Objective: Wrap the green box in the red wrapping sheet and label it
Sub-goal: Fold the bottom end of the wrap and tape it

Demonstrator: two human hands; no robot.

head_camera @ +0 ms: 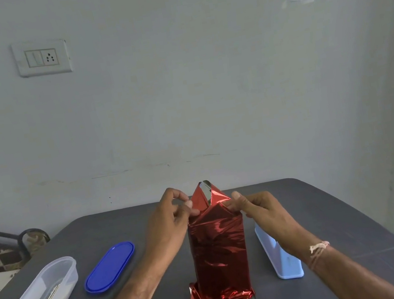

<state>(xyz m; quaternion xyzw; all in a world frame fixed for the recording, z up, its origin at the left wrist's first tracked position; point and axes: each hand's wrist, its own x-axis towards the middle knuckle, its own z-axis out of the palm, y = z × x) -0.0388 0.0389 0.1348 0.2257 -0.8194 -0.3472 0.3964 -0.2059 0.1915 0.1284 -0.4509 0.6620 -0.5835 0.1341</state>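
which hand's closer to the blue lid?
Left. The left hand pinches the red wrapping sheet right of the blue lid; the right hand pinches the sheet's far side.

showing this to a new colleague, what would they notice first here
The shiny red foil wrapping sheet stands tall at the middle of the dark grey table, with the left hand and right hand pinching its folded top. Next, the blue oval plastic lid beside the clear oval plastic tub on the left.

One head-worn wide-angle camera, close above the table (330, 205), faces forward and slightly down toward the wall (182, 99).
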